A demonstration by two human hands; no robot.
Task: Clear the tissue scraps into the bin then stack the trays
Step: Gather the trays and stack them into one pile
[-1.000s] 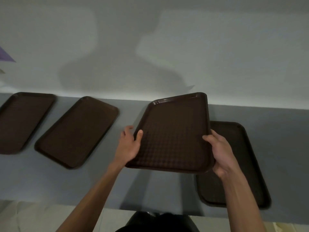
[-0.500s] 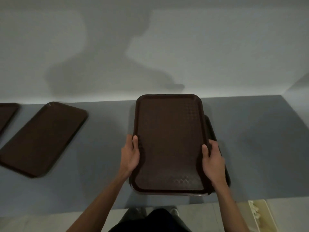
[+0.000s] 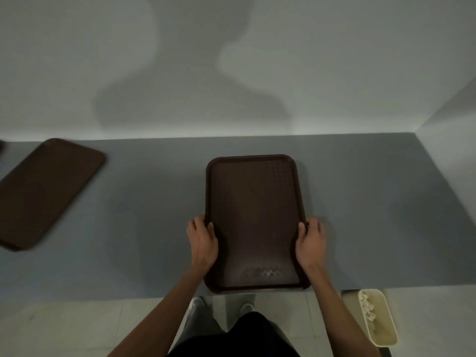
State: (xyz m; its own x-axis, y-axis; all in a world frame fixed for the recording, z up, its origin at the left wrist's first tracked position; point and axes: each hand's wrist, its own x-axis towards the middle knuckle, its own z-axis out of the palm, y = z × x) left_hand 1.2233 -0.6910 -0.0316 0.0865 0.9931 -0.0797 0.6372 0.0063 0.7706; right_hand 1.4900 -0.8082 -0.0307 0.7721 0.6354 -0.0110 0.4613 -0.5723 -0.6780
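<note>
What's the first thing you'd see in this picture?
A dark brown tray sits mid-counter, gripped at its sides by the left hand and right hand. A second tray lies far left on the grey counter, and a cream bin holding tissue scraps stands lower right.

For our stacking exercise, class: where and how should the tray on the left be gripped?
Probably take the left tray by the rims of both long sides, reaching from its near end: it lies flat, slanted on the counter.
</note>
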